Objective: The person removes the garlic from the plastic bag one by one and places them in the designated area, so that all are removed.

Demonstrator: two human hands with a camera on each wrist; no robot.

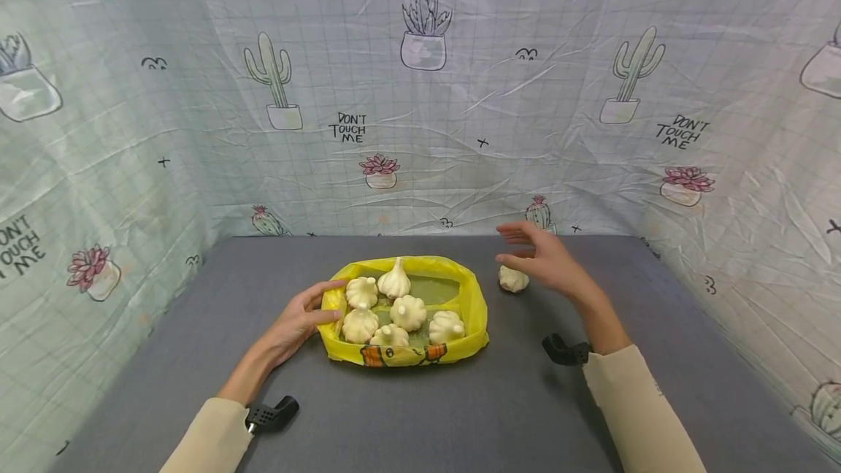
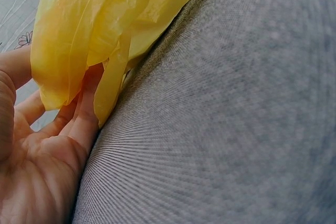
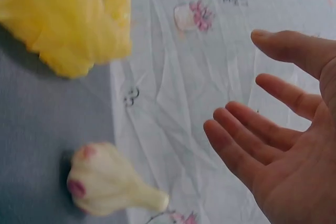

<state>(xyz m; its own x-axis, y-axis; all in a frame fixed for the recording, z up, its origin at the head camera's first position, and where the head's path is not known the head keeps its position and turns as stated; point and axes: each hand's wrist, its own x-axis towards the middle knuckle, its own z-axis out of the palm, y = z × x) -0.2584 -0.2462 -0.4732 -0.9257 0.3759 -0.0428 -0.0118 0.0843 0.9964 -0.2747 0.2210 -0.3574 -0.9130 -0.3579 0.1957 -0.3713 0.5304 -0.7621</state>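
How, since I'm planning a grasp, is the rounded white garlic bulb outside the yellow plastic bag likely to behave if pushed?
The white garlic bulb would probably roll in a curve, since its rounded body tapers to a stem. It looks firm rather than floppy: its plump sides show no sagging.

You are in a small curtained-off booth, set up for recording. A creased, thin sheet closes you in at the back and on both sides, its folds bunching towards the corners. It carries a faint grid printed with cactuses, potted plants and the words "DON'T TOUCH ME", a homely pattern hung as a backdrop. Before you is a plain grey counter, which your left wrist view shows with a woven, cloth-like surface. You also wear two black wrist cameras, which fit a filming spot. What building surrounds the booth, you cannot tell.
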